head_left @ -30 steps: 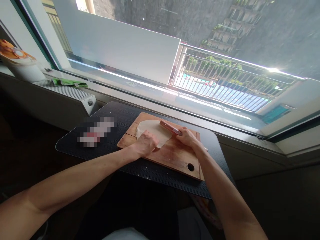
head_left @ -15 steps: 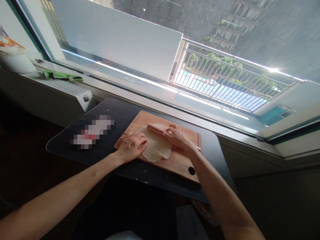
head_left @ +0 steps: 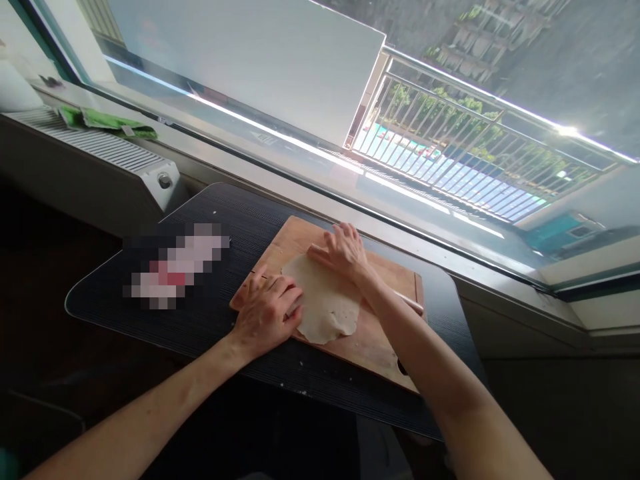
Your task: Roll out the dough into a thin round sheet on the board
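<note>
A flat, pale sheet of dough (head_left: 327, 303) lies on a wooden cutting board (head_left: 383, 353). My right hand (head_left: 346, 252) presses down over a thin wooden rolling pin (head_left: 409, 302), which slants across the far right part of the dough. Part of the pin is hidden under that hand and forearm. At the dough's left edge, my left hand (head_left: 270, 308) is closed, its fingers curled against the rim of the sheet. Its fingertips are partly hidden. The near edge of the dough is slightly puckered.
The board rests on a dark table (head_left: 200, 210) with rounded corners. A blurred pinkish-white item (head_left: 175, 267) lies on the table's left side. Beyond are a radiator (head_left: 95, 143) with a green cloth (head_left: 107, 123) and a large window with a railing (head_left: 450, 140) outside.
My right hand and the rolling pin have moved toward the dough's far edge. My left hand stays at the left edge. The camera view has shifted slightly.
</note>
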### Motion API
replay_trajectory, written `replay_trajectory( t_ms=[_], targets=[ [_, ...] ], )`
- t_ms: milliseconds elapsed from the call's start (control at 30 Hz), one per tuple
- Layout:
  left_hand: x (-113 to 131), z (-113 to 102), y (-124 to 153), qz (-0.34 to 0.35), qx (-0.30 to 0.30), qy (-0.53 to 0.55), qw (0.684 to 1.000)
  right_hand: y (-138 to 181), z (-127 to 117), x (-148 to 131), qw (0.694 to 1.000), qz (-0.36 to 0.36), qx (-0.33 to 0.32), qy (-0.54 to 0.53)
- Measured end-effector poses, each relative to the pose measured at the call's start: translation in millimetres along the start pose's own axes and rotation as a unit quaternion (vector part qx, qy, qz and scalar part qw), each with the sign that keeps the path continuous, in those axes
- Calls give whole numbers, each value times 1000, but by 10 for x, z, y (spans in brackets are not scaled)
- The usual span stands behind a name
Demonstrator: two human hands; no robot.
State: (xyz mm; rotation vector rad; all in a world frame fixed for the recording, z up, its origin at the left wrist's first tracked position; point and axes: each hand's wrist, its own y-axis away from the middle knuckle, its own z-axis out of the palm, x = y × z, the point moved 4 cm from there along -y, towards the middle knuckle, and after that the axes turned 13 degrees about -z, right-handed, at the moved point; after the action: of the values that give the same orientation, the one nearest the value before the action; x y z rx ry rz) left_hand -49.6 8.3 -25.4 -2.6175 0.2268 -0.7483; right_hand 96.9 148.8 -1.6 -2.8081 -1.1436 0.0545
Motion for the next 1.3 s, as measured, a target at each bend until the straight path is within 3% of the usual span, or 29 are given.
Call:
replay_trajectory(
  t_ms=[133, 300, 533, 667, 900, 1167, 1300],
  targets=[
    [15, 6, 4, -1, -4, -4, 1000, 102, 17, -200, 999, 31, 34, -12],
    [20, -13, -3, 1, -10, -4, 1000, -153, -38, 35, 995, 94, 16, 1],
    [16, -4, -1, 5, -7, -14, 1000, -42, 58, -341, 997, 42, 61, -10],
    [12, -5, 0, 8, -6, -18, 1000, -207, 42, -140, 994, 64, 78, 39],
    [18, -58, 18, 49, 21, 17, 998, -191, -13, 28, 997, 81, 0, 15],
    [-34, -150, 73, 72, 36, 54, 995, -42, -65, -308, 997, -73, -14, -29],
    [-35, -142, 74, 74, 39, 70, 994, -227, -36, -245, 1000, 1, 21, -7]
  ],
)
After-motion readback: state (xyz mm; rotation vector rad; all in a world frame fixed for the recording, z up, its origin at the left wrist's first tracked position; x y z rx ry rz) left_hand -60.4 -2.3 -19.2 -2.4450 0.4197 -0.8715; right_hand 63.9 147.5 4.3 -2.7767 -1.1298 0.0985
